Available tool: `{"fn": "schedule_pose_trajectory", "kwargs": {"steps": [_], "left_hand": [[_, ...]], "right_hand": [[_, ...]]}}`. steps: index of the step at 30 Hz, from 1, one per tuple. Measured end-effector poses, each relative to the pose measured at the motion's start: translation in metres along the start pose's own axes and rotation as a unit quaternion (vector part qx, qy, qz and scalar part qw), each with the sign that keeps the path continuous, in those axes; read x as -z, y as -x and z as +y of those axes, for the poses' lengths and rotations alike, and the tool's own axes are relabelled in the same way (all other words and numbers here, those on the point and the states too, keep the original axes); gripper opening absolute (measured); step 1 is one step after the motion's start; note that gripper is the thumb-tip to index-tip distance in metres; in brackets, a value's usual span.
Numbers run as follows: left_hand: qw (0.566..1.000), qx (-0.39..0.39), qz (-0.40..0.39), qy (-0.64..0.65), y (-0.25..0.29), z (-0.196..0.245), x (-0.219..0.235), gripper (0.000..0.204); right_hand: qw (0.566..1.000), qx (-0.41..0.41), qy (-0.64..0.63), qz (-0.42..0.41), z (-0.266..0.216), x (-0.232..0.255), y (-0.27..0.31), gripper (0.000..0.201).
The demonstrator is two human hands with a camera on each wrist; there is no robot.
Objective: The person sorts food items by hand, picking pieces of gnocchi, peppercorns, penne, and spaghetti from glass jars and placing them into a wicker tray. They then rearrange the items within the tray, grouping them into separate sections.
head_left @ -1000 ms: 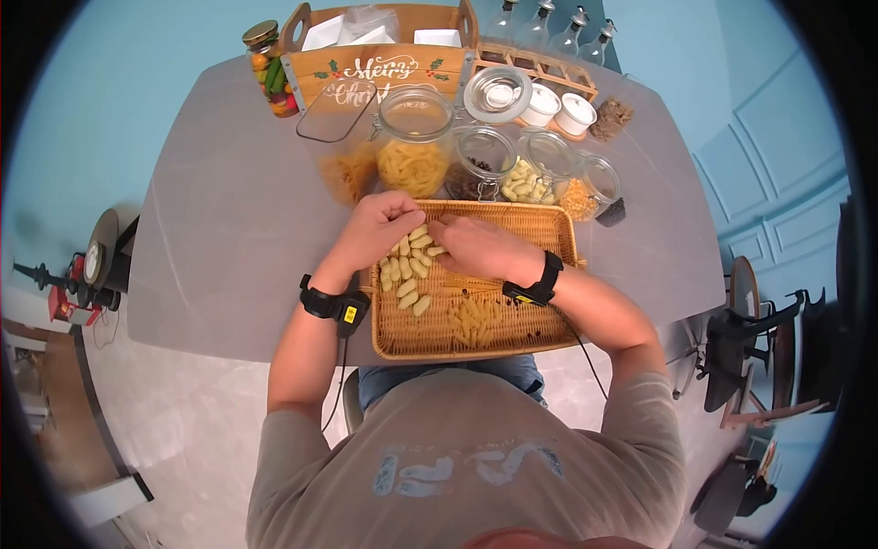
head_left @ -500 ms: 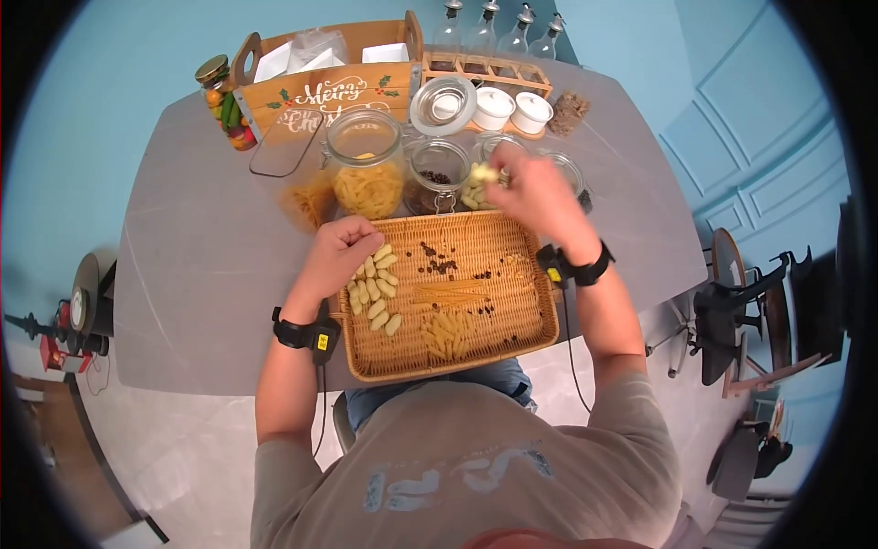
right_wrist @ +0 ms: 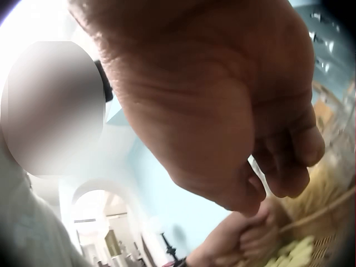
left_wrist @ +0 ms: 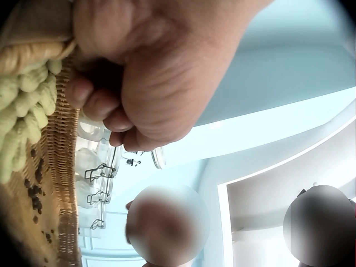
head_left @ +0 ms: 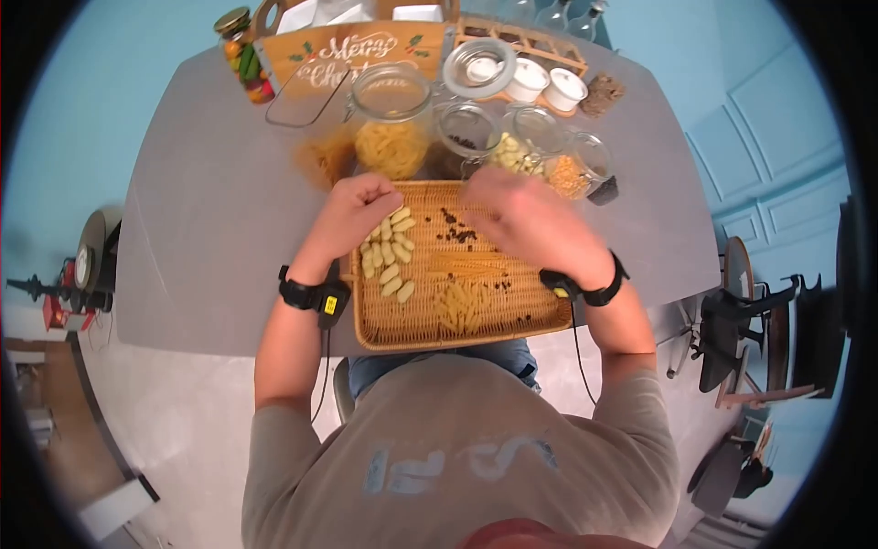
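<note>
A wicker tray (head_left: pixel 366 340) holds a cluster of pale unshelled peanuts (head_left: pixel 389 256) along its left side. My left hand (head_left: pixel 358 215) is at the tray's upper left corner, its fingers curled and thumb close to the index finger, beside the top peanuts. In the left wrist view those curled fingers (left_wrist: pixel 100 105) are over the rim; I cannot tell what is between them. My right hand (head_left: pixel 540 220), blurred, hangs over the tray's upper right part, fingers bent down with the thumb near them. Its palm hides the peanut it carries. Peppercorns (head_left: pixel 457 233) and dry pasta sticks (head_left: pixel 471 265) lie mid-tray, penne (head_left: pixel 460 309) below them.
Behind the tray stand glass jars of pasta (head_left: pixel 391 146), dark peppercorns (head_left: pixel 465 142), peanuts (head_left: pixel 519 154) and orange kernels (head_left: pixel 567 176). Farther back are a wooden crate (head_left: pixel 357 50), white lidded pots (head_left: pixel 528 80) and a jar of colourful vegetables (head_left: pixel 247 59).
My right hand went from the peanuts in the tray to the peanut jar, came up with a pale peanut, then moved back over the tray. The left hand stayed by the upper left corner.
</note>
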State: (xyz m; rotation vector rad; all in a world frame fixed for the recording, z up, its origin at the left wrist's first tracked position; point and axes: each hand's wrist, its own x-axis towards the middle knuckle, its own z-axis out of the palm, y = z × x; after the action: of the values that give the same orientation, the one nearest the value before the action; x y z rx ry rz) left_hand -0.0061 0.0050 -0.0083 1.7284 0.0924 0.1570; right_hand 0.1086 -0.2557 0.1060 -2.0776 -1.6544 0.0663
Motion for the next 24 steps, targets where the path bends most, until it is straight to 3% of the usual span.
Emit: {"fn": "schedule_pose_trajectory", "kwargs": {"steps": [3,6,14,22,24], "left_hand": [[1.000,0.007,0.001,-0.012,-0.001,-0.001,0.002,0.018],[1.000,0.009,0.000,0.005,-0.001,-0.003,0.001,0.019],[1.000,-0.014,-0.006,0.002,-0.002,-0.005,0.001,0.016],[1.000,-0.005,0.009,-0.007,-0.003,-0.006,-0.002,0.018],[1.000,-0.001,0.004,0.001,-0.003,-0.005,-0.001,0.018]], "right_hand": [[0.978,0.057,-0.002,-0.201,-0.027,-0.046,-0.004,0.026],[0.963,0.101,0.004,-0.248,-0.042,-0.073,-0.009,0.026],[0.969,0.129,0.050,-0.205,-0.037,-0.119,-0.006,0.025],[0.965,0.097,0.007,-0.242,-0.028,-0.115,0.001,0.028],[0.973,0.054,-0.017,-0.225,-0.029,-0.090,0.000,0.030]]}}
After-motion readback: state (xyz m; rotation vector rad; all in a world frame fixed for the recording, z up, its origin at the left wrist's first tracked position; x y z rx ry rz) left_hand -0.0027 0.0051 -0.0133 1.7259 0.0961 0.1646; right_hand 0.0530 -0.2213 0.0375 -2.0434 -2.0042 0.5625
